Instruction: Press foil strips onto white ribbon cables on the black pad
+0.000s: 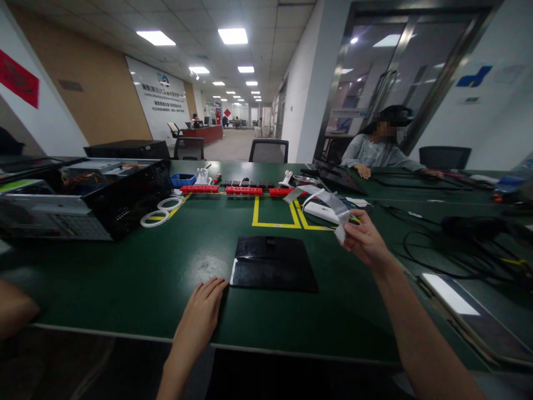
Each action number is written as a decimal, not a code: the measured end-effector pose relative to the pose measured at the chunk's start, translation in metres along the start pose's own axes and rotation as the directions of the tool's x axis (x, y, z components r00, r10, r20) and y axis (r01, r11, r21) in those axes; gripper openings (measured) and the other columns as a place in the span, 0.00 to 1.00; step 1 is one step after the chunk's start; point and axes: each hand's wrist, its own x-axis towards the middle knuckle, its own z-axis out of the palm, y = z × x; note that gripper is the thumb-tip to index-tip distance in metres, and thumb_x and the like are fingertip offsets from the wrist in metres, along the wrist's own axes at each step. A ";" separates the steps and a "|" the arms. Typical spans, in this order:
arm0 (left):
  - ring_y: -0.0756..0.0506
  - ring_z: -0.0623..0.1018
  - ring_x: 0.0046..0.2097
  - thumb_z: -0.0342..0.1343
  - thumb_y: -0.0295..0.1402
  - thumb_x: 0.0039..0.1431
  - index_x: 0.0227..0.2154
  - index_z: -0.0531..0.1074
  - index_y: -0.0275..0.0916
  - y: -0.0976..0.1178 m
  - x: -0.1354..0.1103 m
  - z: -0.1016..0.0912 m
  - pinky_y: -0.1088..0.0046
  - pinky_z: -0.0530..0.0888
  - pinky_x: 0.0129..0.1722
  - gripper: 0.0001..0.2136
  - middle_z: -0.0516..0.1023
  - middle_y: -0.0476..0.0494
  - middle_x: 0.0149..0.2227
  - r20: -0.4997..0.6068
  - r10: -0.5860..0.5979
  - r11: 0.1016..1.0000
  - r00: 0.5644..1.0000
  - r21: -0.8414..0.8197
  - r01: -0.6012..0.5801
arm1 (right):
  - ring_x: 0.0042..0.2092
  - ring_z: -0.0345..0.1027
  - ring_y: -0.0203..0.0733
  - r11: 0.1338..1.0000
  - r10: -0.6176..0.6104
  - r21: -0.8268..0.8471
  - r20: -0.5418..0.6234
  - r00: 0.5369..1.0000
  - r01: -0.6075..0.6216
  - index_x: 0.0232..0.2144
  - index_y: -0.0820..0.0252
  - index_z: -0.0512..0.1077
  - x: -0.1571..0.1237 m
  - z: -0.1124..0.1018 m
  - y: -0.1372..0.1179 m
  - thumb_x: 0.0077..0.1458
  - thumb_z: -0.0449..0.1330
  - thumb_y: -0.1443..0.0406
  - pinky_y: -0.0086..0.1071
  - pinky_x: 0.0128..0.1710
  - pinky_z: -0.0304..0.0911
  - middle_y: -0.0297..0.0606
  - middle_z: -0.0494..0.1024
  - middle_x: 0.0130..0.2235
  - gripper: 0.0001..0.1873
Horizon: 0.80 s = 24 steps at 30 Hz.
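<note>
Our right fingers (pixel 361 229) pinch one end of a silvery strip (pixel 340 209), which curls beyond them; a light grip would help prevent creases. Our left fingers (pixel 214 285), empty, lie flattened on the surface (pixel 166 289) just beside a black panel (pixel 275 268).

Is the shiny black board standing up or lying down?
Lying down: the black board rests broad side up on the green table, beside the left hand.
</note>
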 end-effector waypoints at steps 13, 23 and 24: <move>0.43 0.70 0.54 0.40 0.30 0.63 0.50 0.68 0.39 -0.003 -0.004 0.007 0.58 0.63 0.56 0.17 0.72 0.40 0.52 -0.059 -0.090 0.995 0.994 -0.050 0.087 | 0.19 0.61 0.30 0.899 0.435 -0.302 0.701 0.565 -0.319 0.41 0.59 0.56 0.000 0.003 0.030 0.48 0.62 0.55 0.20 0.15 0.55 0.27 0.67 0.23 0.24; 0.42 0.77 0.43 0.42 0.34 0.62 0.33 0.72 0.40 0.001 -0.009 -0.013 0.66 0.72 0.43 0.13 0.78 0.42 0.38 -0.224 -0.211 0.947 0.951 -0.288 0.142 | 0.20 0.60 0.27 0.877 0.479 -0.369 0.730 0.487 -0.310 0.43 0.60 0.57 0.002 0.009 0.042 0.50 0.61 0.60 0.19 0.16 0.57 0.27 0.67 0.25 0.21; 0.43 0.77 0.42 0.42 0.34 0.62 0.32 0.72 0.40 0.002 -0.010 -0.016 0.68 0.72 0.42 0.13 0.78 0.43 0.37 -0.204 -0.166 0.945 0.965 -0.312 0.097 | 0.20 0.60 0.28 0.876 0.481 -0.372 0.731 0.484 -0.308 0.43 0.60 0.57 0.002 0.010 0.042 0.50 0.61 0.60 0.19 0.16 0.57 0.27 0.68 0.25 0.21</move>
